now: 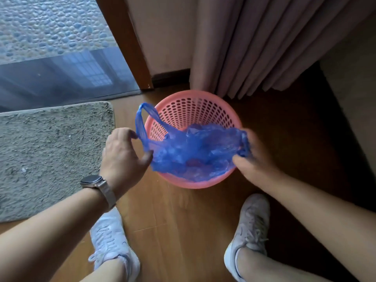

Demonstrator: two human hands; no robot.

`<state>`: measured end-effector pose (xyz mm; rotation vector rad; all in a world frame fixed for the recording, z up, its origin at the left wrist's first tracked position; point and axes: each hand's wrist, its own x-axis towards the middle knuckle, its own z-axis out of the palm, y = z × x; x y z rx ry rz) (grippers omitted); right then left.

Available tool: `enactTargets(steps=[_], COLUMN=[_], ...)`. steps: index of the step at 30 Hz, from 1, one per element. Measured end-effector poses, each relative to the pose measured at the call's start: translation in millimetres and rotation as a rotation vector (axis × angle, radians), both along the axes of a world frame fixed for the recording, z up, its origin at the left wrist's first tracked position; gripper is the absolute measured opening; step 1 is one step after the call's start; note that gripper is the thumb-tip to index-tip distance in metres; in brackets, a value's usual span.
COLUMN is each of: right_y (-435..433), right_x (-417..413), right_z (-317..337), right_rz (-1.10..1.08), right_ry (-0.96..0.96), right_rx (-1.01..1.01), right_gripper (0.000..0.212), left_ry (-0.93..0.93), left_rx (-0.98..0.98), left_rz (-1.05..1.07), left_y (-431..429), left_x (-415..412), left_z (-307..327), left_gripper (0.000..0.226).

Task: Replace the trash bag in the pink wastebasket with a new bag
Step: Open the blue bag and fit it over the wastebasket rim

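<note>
The pink wastebasket [183, 110], round with a perforated wall, stands on the wooden floor in the middle of the head view. A thin blue plastic bag [191, 153] is stretched across its near half, crumpled, with one handle loop sticking up at the left rim. My left hand [124, 151], a watch on its wrist, pinches the bag's left edge just below that loop. My right hand [252, 159] grips the bag's right edge at the basket's right rim. The bag hides the basket's bottom.
A grey shaggy mat [50, 151] lies on the floor to the left. A glass door [61, 78] with a brown frame is behind it. Pink curtains [254, 47] hang just behind the basket. My two feet in white sneakers [109, 241] stand in front of it.
</note>
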<state>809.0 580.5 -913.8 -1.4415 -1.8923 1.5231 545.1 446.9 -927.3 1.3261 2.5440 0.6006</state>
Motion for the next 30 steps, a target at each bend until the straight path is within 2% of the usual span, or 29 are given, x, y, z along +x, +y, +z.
enactTargets(steps=[2,4,7,9,11,14,16,18,20,21,23,25,27,30], right_y=[-6,-16,-27,-30,-34,-41,-42,-38,-28,-23,-15,-10,-8,-7], right_x=[9,14,19,22,25,32,29,19,7,1,-2,0,4,13], right_z=[0,2,10,20,34,47,46,37,23,18,11,10,12,17], right_rz=[-0.089,-0.113,-0.122,-0.117,-0.109,0.177,0.433,0.645,0.814,0.867,0.928,0.957,0.978,0.972], right_ry=[0.073,0.036,0.024,-0.067,-0.189,-0.295,-0.303,-0.337,-0.457,-0.53,-0.603,-0.608,-0.59,-0.56], right_rx=[0.017,0.024,-0.024,0.022,0.104,0.421,0.606,0.683,0.751,0.774,0.807,0.791,0.719,0.657], right_gripper=[0.055,0.047,0.043,0.038,0.028,0.012,0.006,0.021,0.037,0.038,0.025,0.012,0.009,0.012], left_ry=[0.004,0.07,0.135,0.219,0.29,0.289,0.301,0.334,0.339,0.335,0.32,0.33,0.342,0.338], left_rx=[0.074,0.175,0.224,0.173,0.08,-0.124,-0.239,-0.309,-0.331,-0.322,-0.281,-0.231,-0.189,-0.112], left_rz=[0.008,-0.085,-0.423,-0.703,-0.879,-0.904,-0.92,-0.97,-1.008,-1.025,-1.049,-1.068,-1.094,-1.148], left_y=[-19,-34,-38,-29,-19,-5,1,6,10,10,8,4,-3,-14], left_x=[3,13,36,49,57,58,51,41,32,29,24,19,13,2], left_z=[3,10,27,40,47,44,38,35,32,30,25,20,14,6], left_gripper=[0.05,0.048,0.036,0.027,0.032,0.054,0.055,0.046,0.036,0.03,0.025,0.021,0.014,0.027])
